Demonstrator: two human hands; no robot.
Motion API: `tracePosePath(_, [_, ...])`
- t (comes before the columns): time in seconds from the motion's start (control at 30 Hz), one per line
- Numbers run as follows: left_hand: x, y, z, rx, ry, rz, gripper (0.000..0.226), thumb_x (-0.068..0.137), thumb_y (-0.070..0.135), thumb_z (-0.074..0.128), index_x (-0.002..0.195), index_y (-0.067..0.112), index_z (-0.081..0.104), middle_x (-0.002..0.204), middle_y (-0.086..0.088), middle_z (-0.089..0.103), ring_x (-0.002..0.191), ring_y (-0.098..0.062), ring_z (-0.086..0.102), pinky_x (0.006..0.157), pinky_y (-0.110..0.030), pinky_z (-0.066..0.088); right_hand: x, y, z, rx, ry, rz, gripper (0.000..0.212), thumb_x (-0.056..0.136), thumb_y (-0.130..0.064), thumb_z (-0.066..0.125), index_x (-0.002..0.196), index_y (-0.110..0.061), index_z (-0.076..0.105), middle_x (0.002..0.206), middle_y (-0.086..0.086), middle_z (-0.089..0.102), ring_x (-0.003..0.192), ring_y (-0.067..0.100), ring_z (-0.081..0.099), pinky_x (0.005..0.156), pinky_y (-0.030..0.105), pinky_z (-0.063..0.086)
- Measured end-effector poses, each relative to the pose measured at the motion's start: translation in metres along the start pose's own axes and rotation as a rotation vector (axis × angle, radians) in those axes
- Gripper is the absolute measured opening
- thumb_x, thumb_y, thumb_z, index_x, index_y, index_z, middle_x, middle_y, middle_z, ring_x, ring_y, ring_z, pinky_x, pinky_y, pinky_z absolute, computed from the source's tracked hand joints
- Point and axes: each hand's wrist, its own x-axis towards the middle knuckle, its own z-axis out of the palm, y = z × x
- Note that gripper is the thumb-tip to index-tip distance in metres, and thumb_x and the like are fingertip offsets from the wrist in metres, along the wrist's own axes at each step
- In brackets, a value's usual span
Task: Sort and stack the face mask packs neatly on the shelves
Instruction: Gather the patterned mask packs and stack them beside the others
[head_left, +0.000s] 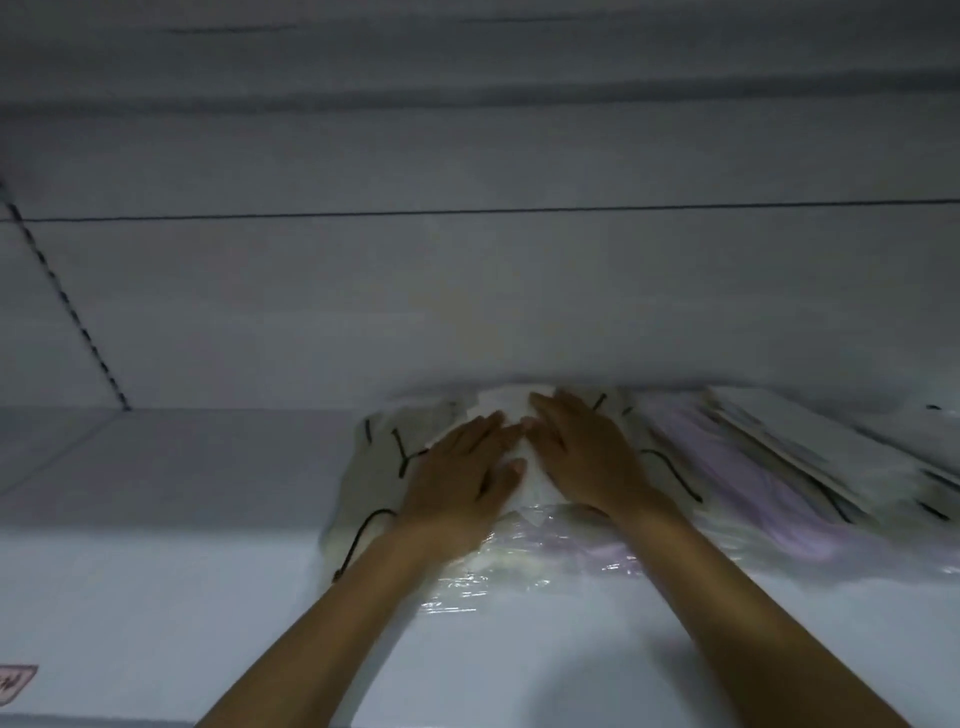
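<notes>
Head view, dim light, picture soft with blur. Both hands lie flat on a pile of mask packs (498, 551) on a white shelf (182, 467).

Left hand (457, 480): palm down, fingers straight and close together, pointing toward the back wall (467, 296). It presses on the top of the pile and grips nothing. Thumb lies out to the right, toward the other hand.

Right hand (584, 452): palm down, fingers straight, angled up and left. It rests on the same pile and holds nothing. The fingertips of the two hands come near each other over a white pack (506, 402) at the top of the pile; whether they touch cannot be told.

The pile sits at mid shelf, near the back wall. Its clear wrap (467, 587) shows glare at the front edge, between the forearms. Pale packs with black ear loops (400, 452) spread out to the left of the left hand. One loop (363, 535) hangs toward the shelf front.

To the right of the right hand lie purple packs (727, 467), and beyond them a row of flat packs (831, 457) leaning sideways, overlapped.

A slotted upright (62, 296) runs up the wall at far left. A pink label (15, 686) shows at the lower left corner, cut off by the frame edge.
</notes>
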Motion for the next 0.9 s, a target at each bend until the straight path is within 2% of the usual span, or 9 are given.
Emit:
tracePosePath(0.07, [-0.006, 0.001, 0.002, -0.104, 0.168, -0.040, 0.058, 0.089, 0.054, 0.032, 0.133, 0.025, 0.056, 0.144, 0.003, 0.047, 0.130, -0.013, 0.043, 0.106, -0.023, 0.030, -0.001, 0.003, -0.002, 0.154, 0.115, 0.082, 0.048, 0.096, -0.039, 0.051, 0.139, -0.016, 0.049, 0.143, 0.008, 0.048, 0.131, 0.026, 0.046, 0.107, 0.034, 0.036])
tracePosePath(0.17, [-0.013, 0.001, -0.002, -0.255, 0.500, -0.257, 0.037, 0.094, 0.039, 0.037, 0.114, 0.019, 0.061, 0.101, 0.004, 0.061, 0.094, -0.013, 0.057, 0.079, -0.023, 0.040, 0.002, 0.006, -0.005, 0.268, 0.170, 0.159, 0.050, 0.094, -0.041, 0.055, 0.137, -0.016, 0.051, 0.135, 0.010, 0.055, 0.124, 0.027, 0.051, 0.105, 0.038, 0.038])
tracePosePath(0.3, [-0.009, -0.003, -0.010, -0.505, 0.599, -0.585, 0.019, 0.103, 0.021, 0.037, 0.101, 0.023, 0.056, 0.079, -0.001, 0.065, 0.079, -0.022, 0.063, 0.073, -0.036, 0.048, 0.003, 0.005, -0.011, 0.310, 0.177, 0.170, 0.044, 0.092, -0.029, 0.061, 0.132, -0.011, 0.054, 0.126, 0.015, 0.057, 0.119, 0.032, 0.052, 0.101, 0.040, 0.040])
tracePosePath(0.5, [-0.013, 0.000, -0.015, -0.245, 0.433, -0.486, 0.038, 0.101, 0.035, 0.029, 0.100, 0.019, 0.063, 0.070, 0.007, 0.060, 0.066, -0.012, 0.056, 0.063, -0.030, 0.034, -0.003, 0.005, -0.011, -0.071, 0.141, 0.235, 0.054, 0.090, -0.053, 0.040, 0.133, -0.022, 0.051, 0.126, 0.008, 0.061, 0.121, 0.032, 0.048, 0.100, 0.040, 0.032])
tracePosePath(0.6, [-0.017, 0.005, -0.017, -0.119, 0.383, -0.282, 0.062, 0.090, 0.055, 0.015, 0.105, 0.021, 0.065, 0.081, 0.001, 0.068, 0.080, -0.022, 0.063, 0.071, -0.034, 0.044, -0.007, -0.001, -0.018, 0.030, 0.168, 0.183, 0.050, 0.087, -0.054, 0.044, 0.125, -0.025, 0.057, 0.108, 0.002, 0.069, 0.112, 0.029, 0.056, 0.099, 0.038, 0.031])
tracePosePath(0.67, [-0.018, 0.008, -0.019, -0.147, 0.314, -0.266, 0.070, 0.085, 0.065, 0.013, 0.119, 0.028, 0.062, 0.091, 0.007, 0.071, 0.092, -0.018, 0.063, 0.077, -0.031, 0.046, -0.011, -0.007, -0.019, 0.152, 0.190, 0.102, 0.048, 0.080, -0.051, 0.047, 0.114, -0.022, 0.063, 0.091, 0.002, 0.072, 0.095, 0.028, 0.065, 0.094, 0.040, 0.041])
tracePosePath(0.77, [-0.020, 0.010, -0.020, -0.324, 0.249, -0.287, 0.062, 0.078, 0.073, 0.033, 0.125, 0.039, 0.054, 0.064, 0.016, 0.061, 0.069, -0.002, 0.062, 0.064, -0.022, 0.045, -0.020, -0.014, -0.016, 0.295, 0.101, -0.043, 0.043, 0.080, -0.042, 0.052, 0.117, -0.022, 0.060, 0.086, 0.001, 0.071, 0.080, 0.022, 0.067, 0.082, 0.037, 0.050])
tracePosePath(0.83, [-0.020, 0.014, -0.022, -0.591, 0.261, -0.310, 0.052, 0.078, 0.057, 0.062, 0.127, 0.047, 0.046, 0.076, 0.015, 0.068, 0.071, -0.003, 0.066, 0.066, -0.025, 0.054, -0.024, -0.016, -0.015, 0.400, 0.047, -0.073, 0.043, 0.082, -0.041, 0.053, 0.124, -0.031, 0.057, 0.092, -0.019, 0.068, 0.085, 0.003, 0.064, 0.082, 0.030, 0.051])
tracePosePath(0.9, [-0.020, 0.019, -0.026, -0.862, 0.302, -0.294, 0.071, 0.084, 0.017, 0.073, 0.134, 0.050, 0.034, 0.097, 0.003, 0.073, 0.082, -0.012, 0.071, 0.068, -0.029, 0.058, -0.025, -0.021, -0.016, 0.534, 0.049, -0.040, 0.046, 0.082, -0.043, 0.060, 0.127, -0.035, 0.054, 0.101, -0.030, 0.063, 0.093, -0.006, 0.061, 0.086, 0.028, 0.052])
